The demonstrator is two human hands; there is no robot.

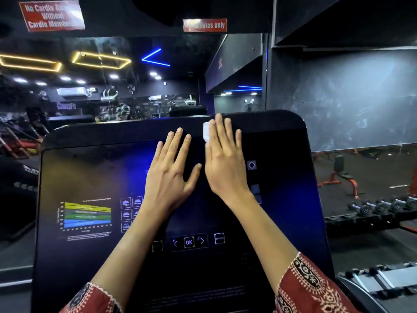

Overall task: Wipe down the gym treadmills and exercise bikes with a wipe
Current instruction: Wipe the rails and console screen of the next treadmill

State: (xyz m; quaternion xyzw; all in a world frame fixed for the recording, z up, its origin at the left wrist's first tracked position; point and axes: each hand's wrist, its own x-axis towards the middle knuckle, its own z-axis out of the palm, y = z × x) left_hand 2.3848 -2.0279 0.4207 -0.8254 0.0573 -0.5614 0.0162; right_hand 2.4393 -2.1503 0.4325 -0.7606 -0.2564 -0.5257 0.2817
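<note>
Wipe [206, 132], white wad on glossy console [90, 172]

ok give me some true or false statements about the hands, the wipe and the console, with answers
1. The wipe lies under the right hand, near the top edge of the console. True.
2. The left hand grips a spray bottle. False: it rests flat on the console with straight fingers and holds nothing.
3. The left hand covers the OK button. False: the button shows uncovered, nearer the person than both hands.
4. A coloured chart shows on the left part of the console. True.
5. Dumbbells sit in a row to the right of the console. True.
</note>
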